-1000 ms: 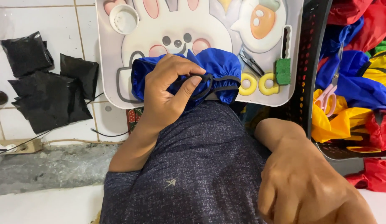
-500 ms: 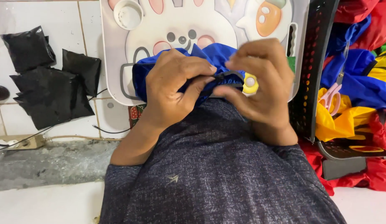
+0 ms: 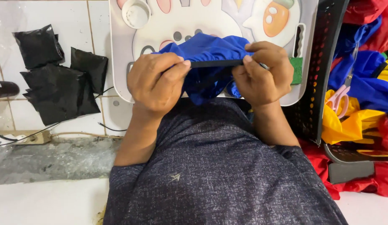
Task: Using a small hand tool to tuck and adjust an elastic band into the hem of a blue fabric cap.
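Blue fabric's black strap (image 3: 215, 63) between both hands' fingertips

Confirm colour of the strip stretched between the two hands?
Black: the strip runs taut between left hand and right hand, against blue fabric. Head view.

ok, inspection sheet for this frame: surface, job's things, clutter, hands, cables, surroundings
Surface: white cartoon tray over white tiled floor.
Job's things: blue fabric with black strap stretched between both hands.
Clutter: black pouches at left; small white cup on the tray.
Hands: left hand and right hand each pinch a strap end.
Cables: thin wires along the floor.
Surroundings: black basket, coloured cloth, pink scissors.
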